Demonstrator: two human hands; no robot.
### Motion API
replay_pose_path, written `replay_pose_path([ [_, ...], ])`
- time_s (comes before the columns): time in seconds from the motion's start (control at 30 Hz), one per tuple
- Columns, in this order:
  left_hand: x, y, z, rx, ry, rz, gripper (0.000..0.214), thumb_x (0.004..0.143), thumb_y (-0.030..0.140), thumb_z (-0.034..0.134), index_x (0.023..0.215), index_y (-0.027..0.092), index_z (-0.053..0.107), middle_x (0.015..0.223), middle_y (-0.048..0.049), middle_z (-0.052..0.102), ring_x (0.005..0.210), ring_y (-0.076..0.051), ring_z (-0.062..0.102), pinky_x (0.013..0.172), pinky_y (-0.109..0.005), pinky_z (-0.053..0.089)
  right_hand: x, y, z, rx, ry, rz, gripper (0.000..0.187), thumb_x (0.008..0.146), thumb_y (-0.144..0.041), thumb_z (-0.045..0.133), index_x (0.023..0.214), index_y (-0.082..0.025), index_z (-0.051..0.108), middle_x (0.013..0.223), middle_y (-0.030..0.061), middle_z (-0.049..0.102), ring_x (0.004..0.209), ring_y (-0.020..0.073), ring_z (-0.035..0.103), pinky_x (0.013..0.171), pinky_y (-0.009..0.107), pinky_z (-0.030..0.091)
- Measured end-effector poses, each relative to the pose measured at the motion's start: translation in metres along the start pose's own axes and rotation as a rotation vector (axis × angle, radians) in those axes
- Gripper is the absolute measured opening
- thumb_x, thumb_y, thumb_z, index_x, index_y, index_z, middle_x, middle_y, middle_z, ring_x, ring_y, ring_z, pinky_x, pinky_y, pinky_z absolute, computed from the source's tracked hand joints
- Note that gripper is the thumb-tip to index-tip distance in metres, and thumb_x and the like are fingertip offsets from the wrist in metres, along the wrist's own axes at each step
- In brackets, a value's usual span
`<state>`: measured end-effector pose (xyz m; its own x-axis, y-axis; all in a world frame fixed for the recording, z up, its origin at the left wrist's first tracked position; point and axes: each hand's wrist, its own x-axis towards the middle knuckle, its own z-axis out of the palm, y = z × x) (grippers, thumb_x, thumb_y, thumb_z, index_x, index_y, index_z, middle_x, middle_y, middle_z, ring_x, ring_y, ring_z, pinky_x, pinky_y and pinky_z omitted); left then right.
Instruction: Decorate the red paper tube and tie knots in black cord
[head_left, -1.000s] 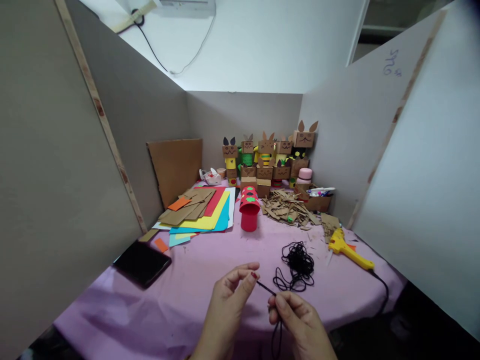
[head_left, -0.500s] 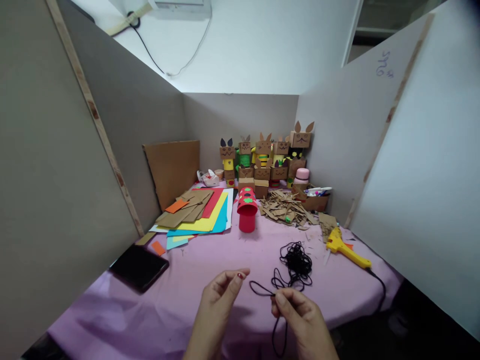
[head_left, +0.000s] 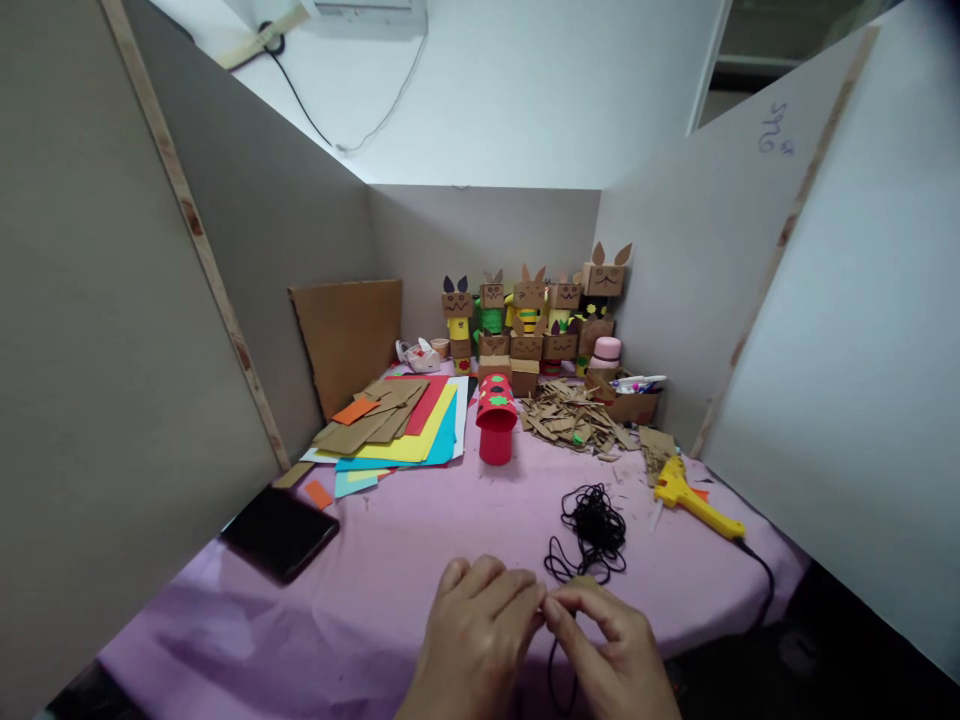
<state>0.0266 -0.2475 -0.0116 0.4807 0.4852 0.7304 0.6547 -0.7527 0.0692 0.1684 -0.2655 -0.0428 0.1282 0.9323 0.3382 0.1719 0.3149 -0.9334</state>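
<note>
My left hand (head_left: 480,625) is closed, back upward, its fingertips meeting those of my right hand low in the middle. Between thumb and index finger, my right hand (head_left: 615,640) pinches a black cord (head_left: 555,675), whose loop hangs below the fingers. The end of the cord at my left hand is hidden behind its fingers. Just beyond my right hand lies the tangled pile of the same black cord (head_left: 596,525). Farther back a red paper tube (head_left: 496,445) with green and black cut-outs leans on a small cardboard box.
A yellow glue gun (head_left: 697,503) lies at the right, its cable trailing off the edge. Cardboard scraps (head_left: 574,415) are heaped behind it. Coloured paper sheets (head_left: 439,435) and a black tablet-like object (head_left: 281,533) are at the left. Cardboard animal figures (head_left: 529,310) stand at the back.
My left hand has moved right and turned palm down, closing against my right fingertips. The small cord loop that stuck out between the hands is now covered.
</note>
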Motion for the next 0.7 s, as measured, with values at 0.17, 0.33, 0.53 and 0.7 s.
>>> replay_pose_path([
  [0.17, -0.002, -0.004, 0.003, -0.015, -0.062, -0.019, 0.015, 0.085, 0.013, 0.057, 0.074, 0.021, 0.064, 0.065, 0.0025, 0.071, 0.06, -0.015, 0.053, 0.061, -0.032, 0.027, 0.002, 0.001, -0.006, -0.06, -0.076, -0.006, 0.025, 0.081, -0.04, 0.059, 0.068, -0.023, 0.071, 0.067, 0.0034, 0.067, 0.068, 0.0203, 0.061, 0.067, 0.028, 0.043],
  [0.33, 0.0, -0.002, 0.0, -0.232, -0.161, -0.216, 0.014, 0.085, 0.02, 0.059, 0.074, 0.021, 0.069, 0.066, 0.0008, 0.073, 0.061, -0.016, 0.057, 0.062, -0.031, 0.034, 0.002, -0.002, -0.012, -0.014, -0.202, 0.138, 0.03, 0.081, -0.045, 0.058, 0.082, -0.02, 0.075, 0.066, 0.0044, 0.067, 0.063, 0.0191, 0.059, 0.06, 0.027, 0.044],
  [0.53, 0.0, -0.002, -0.003, -0.472, -0.173, -0.517, 0.016, 0.078, 0.025, 0.065, 0.064, 0.024, 0.072, 0.063, -0.0019, 0.073, 0.065, -0.019, 0.062, 0.063, -0.029, 0.042, 0.002, -0.006, -0.013, 0.081, -0.029, 0.243, 0.035, 0.071, -0.051, 0.066, 0.066, -0.017, 0.07, 0.053, -0.0017, 0.052, 0.053, 0.0138, 0.046, 0.052, 0.026, 0.036],
  [0.7, 0.001, 0.0, -0.005, -0.666, -0.212, -0.753, 0.016, 0.074, 0.029, 0.065, 0.061, 0.023, 0.072, 0.065, -0.0034, 0.071, 0.066, -0.02, 0.063, 0.066, -0.028, 0.045, 0.003, -0.01, -0.014, 0.176, -0.007, 0.292, 0.034, 0.069, -0.05, 0.069, 0.063, -0.017, 0.065, 0.05, -0.0035, 0.049, 0.045, 0.0094, 0.039, 0.044, 0.023, 0.03],
])
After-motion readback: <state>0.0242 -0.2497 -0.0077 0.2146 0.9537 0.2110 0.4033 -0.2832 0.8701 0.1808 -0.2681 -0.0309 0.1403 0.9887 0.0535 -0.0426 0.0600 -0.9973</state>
